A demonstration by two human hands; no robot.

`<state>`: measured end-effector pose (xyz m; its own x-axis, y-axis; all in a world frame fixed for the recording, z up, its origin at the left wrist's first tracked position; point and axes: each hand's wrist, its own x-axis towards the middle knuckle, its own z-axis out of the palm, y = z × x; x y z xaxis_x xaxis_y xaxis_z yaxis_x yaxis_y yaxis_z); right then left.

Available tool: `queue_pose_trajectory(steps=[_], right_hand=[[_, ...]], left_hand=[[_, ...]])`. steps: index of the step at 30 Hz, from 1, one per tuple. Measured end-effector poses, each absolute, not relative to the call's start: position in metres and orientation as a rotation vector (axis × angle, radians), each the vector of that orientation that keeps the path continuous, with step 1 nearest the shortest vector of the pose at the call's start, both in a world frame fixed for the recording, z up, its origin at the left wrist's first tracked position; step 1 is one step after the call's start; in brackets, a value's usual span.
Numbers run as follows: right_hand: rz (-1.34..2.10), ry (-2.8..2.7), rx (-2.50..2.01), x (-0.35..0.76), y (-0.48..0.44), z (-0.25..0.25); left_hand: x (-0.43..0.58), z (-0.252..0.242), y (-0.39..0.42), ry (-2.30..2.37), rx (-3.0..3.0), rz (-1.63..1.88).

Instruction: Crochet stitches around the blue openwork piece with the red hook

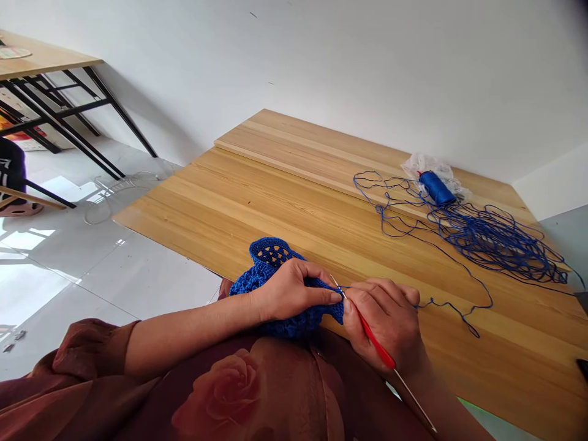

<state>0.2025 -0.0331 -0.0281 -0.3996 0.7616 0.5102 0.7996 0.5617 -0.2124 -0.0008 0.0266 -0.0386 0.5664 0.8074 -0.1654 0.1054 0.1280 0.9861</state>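
Left hand (291,291) pinches the blue crochet (271,275), fingers (316,274) curled narrowly over it (its lower part hidden behind the hand), at the table's edge. Right hand (383,321) grips the red hook (376,340) closely, its tip hard to make out. Beyond, loose thread (496,242) tangles on the table (275,208) near a spool (437,187) on crumpled plastic (425,165).

A plain white wall (321,67) rises at 12 o'clock behind my pale pine bench (220,202), whose far corner points toward 2 o'clock. At 10 o'clock stands a second wooden table (41,61) on black metal legs (64,116), close against the wall. Glossy white floor tiles (142,275) spread out at 9 o'clock, carrying bright window-shaped patches of light (27,240). A grey surface (567,245) shows beyond the bench at 3 o'clock.
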Motion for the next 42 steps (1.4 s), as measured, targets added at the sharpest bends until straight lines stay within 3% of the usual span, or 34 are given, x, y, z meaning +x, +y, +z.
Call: queue_pose_trajectory(steps=[6,18,24,33,36,40,42], right_hand=[[-0.051,-2.188,-1.16,0.207,-0.036,-0.031],[0.483,-2.285,-1.047,0.225,-0.048,-0.025],[0.558,-2.407,-0.964,0.23,-0.043,-0.015],[1.377,-1.782,-0.896,0.224,-0.035,-0.035],[1.224,-1.61,-0.984,0.214,-0.034,-0.052],[0.727,-1.878,-1.089,0.208,-0.033,-0.055],[0.634,-1.978,-1.099,0.209,-0.033,-0.053]], left_hand=[[-0.004,-0.038,0.03,0.864,1.161,0.541],[-0.011,-0.038,0.04,0.821,0.914,0.367],[-0.015,-0.038,0.044,0.763,0.93,0.221],[-0.015,-0.037,0.041,0.728,1.004,0.249],[-0.015,-0.04,0.037,0.771,1.072,0.353],[-0.013,-0.047,0.033,0.795,1.19,0.438],[-0.013,-0.047,0.033,0.783,1.21,0.427]])
